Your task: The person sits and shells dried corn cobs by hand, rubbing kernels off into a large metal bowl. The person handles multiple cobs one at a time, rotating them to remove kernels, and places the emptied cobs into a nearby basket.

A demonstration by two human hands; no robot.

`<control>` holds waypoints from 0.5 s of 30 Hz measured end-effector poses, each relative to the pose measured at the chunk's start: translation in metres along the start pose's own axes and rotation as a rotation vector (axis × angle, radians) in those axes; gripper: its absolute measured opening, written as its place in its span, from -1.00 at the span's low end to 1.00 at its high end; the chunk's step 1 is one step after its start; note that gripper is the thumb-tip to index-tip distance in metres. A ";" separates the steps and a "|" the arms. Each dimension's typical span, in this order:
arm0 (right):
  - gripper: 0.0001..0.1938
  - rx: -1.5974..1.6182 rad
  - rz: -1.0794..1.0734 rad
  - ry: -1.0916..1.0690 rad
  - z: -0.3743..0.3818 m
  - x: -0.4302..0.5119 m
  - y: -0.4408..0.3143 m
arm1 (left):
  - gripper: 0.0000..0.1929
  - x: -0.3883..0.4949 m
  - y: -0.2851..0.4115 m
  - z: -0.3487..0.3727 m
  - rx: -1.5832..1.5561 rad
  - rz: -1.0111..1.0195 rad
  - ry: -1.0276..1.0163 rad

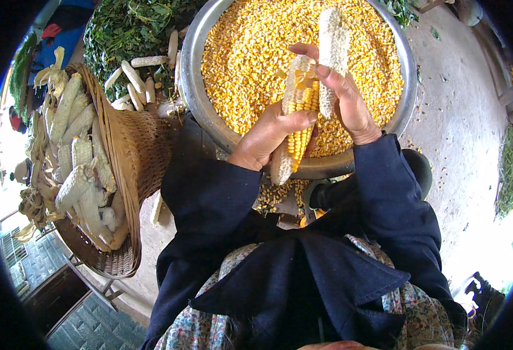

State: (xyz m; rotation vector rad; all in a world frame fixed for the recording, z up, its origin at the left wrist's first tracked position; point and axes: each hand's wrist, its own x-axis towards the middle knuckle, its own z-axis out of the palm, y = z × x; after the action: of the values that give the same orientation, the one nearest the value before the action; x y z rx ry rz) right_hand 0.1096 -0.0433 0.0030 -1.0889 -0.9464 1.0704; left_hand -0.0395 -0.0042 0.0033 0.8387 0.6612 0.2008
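My left hand (278,127) is closed around a partly shelled ear of corn (299,135). Yellow kernels still cover one side of that ear; its upper and lower parts show bare pale cob, and a few kernels at the top look blurred. In my right hand (348,96) is a bare corncob (334,39), held lengthwise against the ear, the thumb near the ear's top. Both hands are over a large metal basin (407,83) full of loose corn kernels (252,57). Some fingers are hidden behind the ear and cob.
At left stands a wicker basket (147,140) heaped with bare corncobs (81,153) and dry husks (37,170). More cobs (134,76) lie by a pile of green leafy plants (125,35). Scattered kernels (278,192) dot the floor (457,109) below the basin and at right.
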 end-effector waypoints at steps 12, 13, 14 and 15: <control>-0.64 -0.096 -0.021 0.235 0.014 -0.010 0.023 | -0.59 0.002 -0.027 0.020 0.452 0.294 0.179; -0.64 -0.088 -0.005 0.259 0.015 -0.009 0.023 | -0.60 0.004 -0.024 0.017 0.426 0.241 0.144; -0.59 -0.149 0.035 0.247 0.013 -0.005 0.021 | -0.61 0.006 -0.019 0.012 0.399 0.188 0.107; -0.57 -0.004 0.045 0.193 0.009 -0.002 0.021 | -0.62 0.006 -0.016 0.008 0.375 0.138 0.076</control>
State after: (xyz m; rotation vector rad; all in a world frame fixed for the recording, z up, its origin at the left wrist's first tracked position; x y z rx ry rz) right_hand 0.0964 -0.0408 -0.0152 -1.1990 -0.7733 0.9805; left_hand -0.0312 -0.0172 -0.0077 1.2440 0.7239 0.2378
